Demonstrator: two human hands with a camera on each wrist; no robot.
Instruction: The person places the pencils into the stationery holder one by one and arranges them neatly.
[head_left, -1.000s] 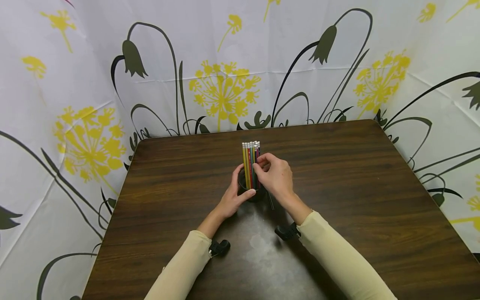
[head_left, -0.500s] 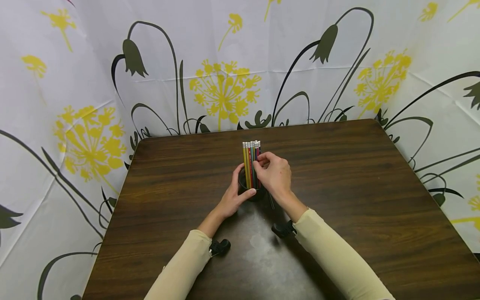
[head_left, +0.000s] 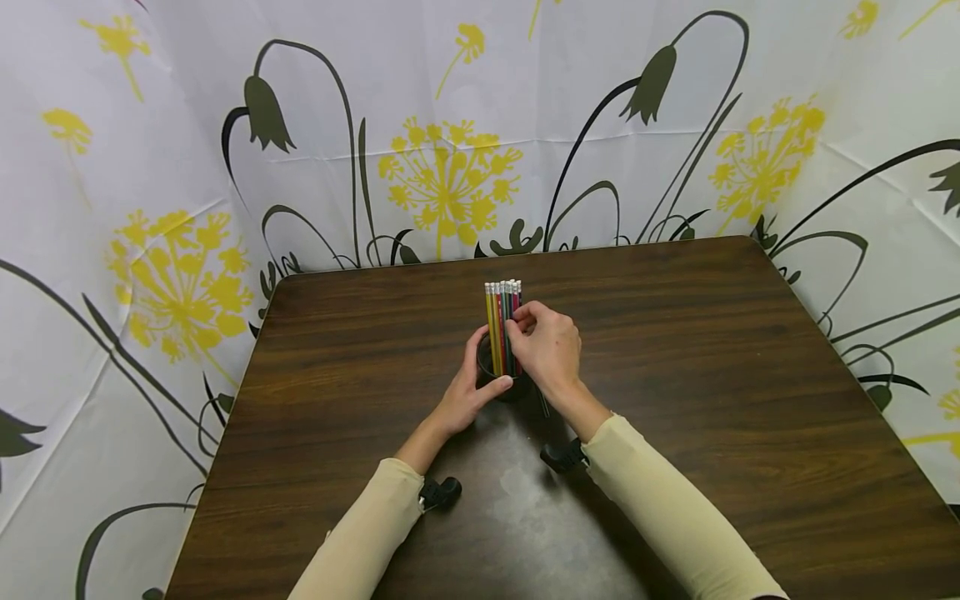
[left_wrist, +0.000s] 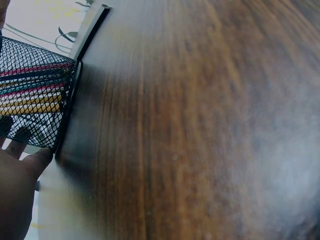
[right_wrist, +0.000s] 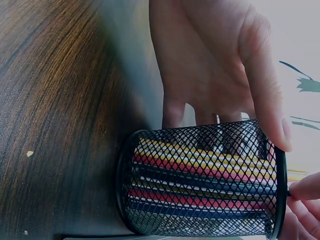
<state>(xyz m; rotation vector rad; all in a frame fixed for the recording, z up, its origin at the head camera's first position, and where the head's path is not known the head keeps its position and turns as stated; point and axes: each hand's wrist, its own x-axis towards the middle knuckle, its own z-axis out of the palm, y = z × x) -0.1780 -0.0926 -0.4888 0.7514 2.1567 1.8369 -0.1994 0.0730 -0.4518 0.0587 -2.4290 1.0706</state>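
A black mesh pencil cup [right_wrist: 205,180] stands upright on the table, holding several yellow, red, teal and dark pencils [head_left: 497,325] with their white eraser ends up. My left hand [head_left: 463,396] grips the cup from its left side, thumb along the near rim. In the right wrist view, that hand's fingers wrap behind the mesh. My right hand [head_left: 551,346] pinches a dark pencil at the right of the bunch between thumb and forefinger, just above the rim. The lower part of that pencil is hidden among the others.
A thin dark stick [left_wrist: 94,31] lies on the brown wood-grain table [head_left: 712,350] close beside the cup's base. Behind the table hangs a white cloth [head_left: 315,192] printed with flowers. Black wrist cameras [head_left: 441,493] sit at both cuffs.
My right wrist and forearm have drifted slightly left, with the fingers still at the pencils. The left hand keeps its grip on the cup, which stays in place.
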